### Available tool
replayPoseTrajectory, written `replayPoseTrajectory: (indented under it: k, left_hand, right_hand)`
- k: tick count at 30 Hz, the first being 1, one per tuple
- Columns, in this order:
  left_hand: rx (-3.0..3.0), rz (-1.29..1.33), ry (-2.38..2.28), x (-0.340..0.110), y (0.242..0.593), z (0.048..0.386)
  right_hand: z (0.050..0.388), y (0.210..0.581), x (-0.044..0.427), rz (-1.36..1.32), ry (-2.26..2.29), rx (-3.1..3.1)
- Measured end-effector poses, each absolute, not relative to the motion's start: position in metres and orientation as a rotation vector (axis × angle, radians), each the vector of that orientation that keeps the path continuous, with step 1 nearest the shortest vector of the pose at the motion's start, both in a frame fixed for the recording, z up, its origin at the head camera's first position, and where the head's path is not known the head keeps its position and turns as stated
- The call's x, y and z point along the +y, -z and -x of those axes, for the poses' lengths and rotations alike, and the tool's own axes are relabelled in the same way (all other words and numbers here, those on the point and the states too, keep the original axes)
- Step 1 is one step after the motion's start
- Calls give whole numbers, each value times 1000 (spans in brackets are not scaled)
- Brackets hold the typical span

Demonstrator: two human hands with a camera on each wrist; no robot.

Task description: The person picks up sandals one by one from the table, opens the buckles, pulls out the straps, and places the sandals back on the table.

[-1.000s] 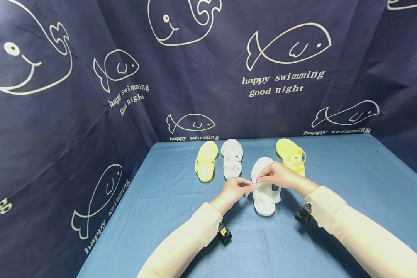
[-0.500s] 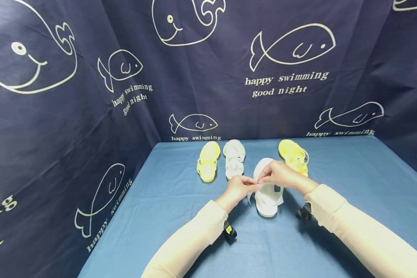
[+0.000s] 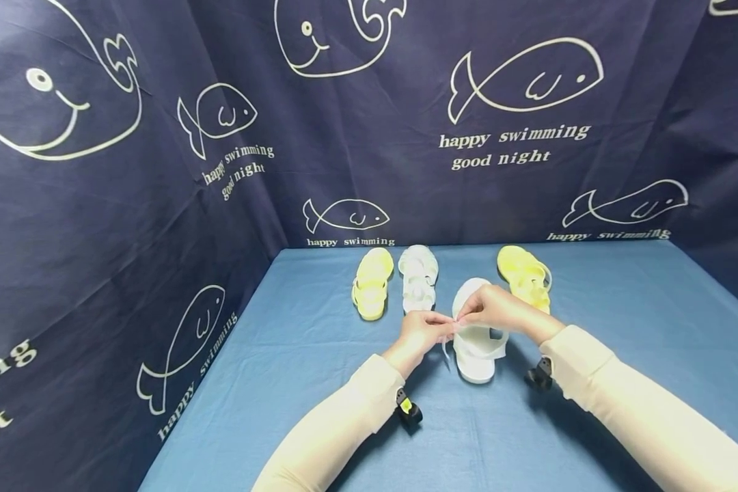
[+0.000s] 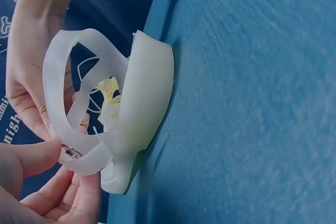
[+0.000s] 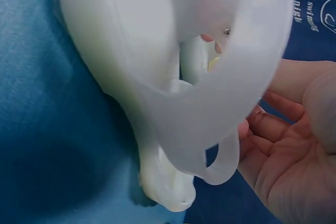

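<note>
A white sandal [image 3: 475, 369] lies on the blue table, its strap raised at the left side. In the head view my left hand [image 3: 419, 336] pinches the strap near a small metal buckle; in the left wrist view the buckle [image 4: 71, 152] shows by the thumb of the left hand [image 4: 47, 182]. My right hand [image 3: 498, 311] pinches the strap from the other side, its fingertips close to the left ones. The translucent strap [image 5: 210, 108] of the sandal fills the right wrist view, with the right hand [image 5: 294, 135] behind it.
Behind the hands lie a yellow sandal [image 3: 372, 283] at the left, another white sandal [image 3: 418, 277] beside it, and a second yellow sandal [image 3: 525, 277] at the right, near the right forearm. Dark printed cloth [image 3: 406, 171] hangs behind the table [image 3: 270, 355].
Both hands stay at the strap, and the left has shifted slightly right, bringing the fingertips together. The loose strap end below the left fingers has changed its angle.
</note>
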State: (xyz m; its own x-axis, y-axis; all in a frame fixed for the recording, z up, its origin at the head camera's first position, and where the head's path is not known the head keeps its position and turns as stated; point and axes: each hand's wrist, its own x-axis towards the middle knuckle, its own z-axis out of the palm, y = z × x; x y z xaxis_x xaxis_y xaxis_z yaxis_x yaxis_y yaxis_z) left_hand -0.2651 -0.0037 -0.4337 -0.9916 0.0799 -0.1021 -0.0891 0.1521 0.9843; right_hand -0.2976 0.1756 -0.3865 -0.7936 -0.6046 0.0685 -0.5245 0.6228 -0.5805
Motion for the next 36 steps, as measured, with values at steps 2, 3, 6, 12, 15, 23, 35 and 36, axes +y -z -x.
replayPoseTrajectory:
  k: [2, 3, 6, 12, 15, 23, 35, 36]
  left_hand:
    - [2262, 25, -1989, -3, 434, 266]
    - [2261, 25, -1992, -3, 435, 266]
    - [2255, 37, -2001, -3, 436, 266]
    - [2252, 41, -2008, -3, 438, 266]
    - [2266, 31, -2005, -3, 438, 266]
    - [2293, 8, -1970, -3, 440, 265]
    - [2288, 23, -1988, -3, 441, 264]
    - [2288, 24, -1992, -3, 441, 264]
  right_hand:
    - [297, 389, 177, 938, 924, 2706]
    - [297, 390, 177, 932, 935, 2703]
    - [296, 393, 178, 907, 964, 2688]
    - [296, 394, 179, 858, 996, 2670]
    - [296, 392, 179, 866, 998, 2669]
    - [294, 389, 183, 917, 927, 2716]
    - [295, 385, 200, 852, 933, 2734]
    - [295, 384, 202, 833, 932, 2736]
